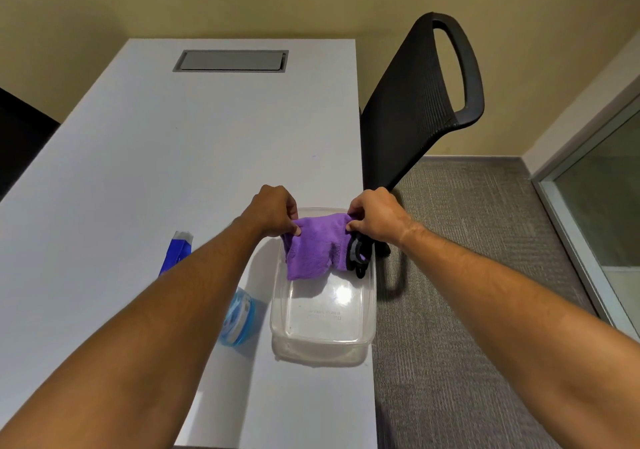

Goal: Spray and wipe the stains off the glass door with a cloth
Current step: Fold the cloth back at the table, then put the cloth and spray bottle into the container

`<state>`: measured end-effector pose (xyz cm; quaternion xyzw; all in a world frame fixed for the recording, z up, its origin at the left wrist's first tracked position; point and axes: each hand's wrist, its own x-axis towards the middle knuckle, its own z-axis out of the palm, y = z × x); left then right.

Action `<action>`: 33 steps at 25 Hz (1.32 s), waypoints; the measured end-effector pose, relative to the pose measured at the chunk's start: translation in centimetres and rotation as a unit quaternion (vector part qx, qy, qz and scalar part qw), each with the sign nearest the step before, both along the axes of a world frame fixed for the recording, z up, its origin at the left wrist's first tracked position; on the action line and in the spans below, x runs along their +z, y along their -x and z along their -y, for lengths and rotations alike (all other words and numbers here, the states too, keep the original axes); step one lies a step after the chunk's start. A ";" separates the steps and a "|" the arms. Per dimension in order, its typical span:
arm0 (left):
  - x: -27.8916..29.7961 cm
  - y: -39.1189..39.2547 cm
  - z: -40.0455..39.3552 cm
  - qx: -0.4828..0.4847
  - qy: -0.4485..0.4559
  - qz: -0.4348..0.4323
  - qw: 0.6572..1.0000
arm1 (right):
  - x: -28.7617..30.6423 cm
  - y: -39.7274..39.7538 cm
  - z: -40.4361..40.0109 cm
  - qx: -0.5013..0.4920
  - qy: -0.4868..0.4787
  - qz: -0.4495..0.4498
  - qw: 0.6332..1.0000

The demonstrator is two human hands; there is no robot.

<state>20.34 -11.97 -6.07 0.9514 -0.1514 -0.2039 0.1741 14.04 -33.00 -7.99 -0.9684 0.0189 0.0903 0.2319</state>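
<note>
The left hand [273,211] and right hand [375,214] are each pinching a top corner of the purple cloth [317,247], stretching it open above the clear tub [323,339] at the table's [138,171] right edge, probably readying it for wiping.

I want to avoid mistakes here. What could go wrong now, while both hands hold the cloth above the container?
The clear container sits at the table edge; a tug may push it off. The left forearm crosses above the spray bottle and might knock it. Something dark hangs by the purple cloth and could drop.
</note>
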 end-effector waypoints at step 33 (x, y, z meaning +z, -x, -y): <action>2.2 10.4 -4.5 -0.197 -0.053 0.211 0.956 | 3.6 11.0 -9.0 -0.068 0.181 0.094 0.977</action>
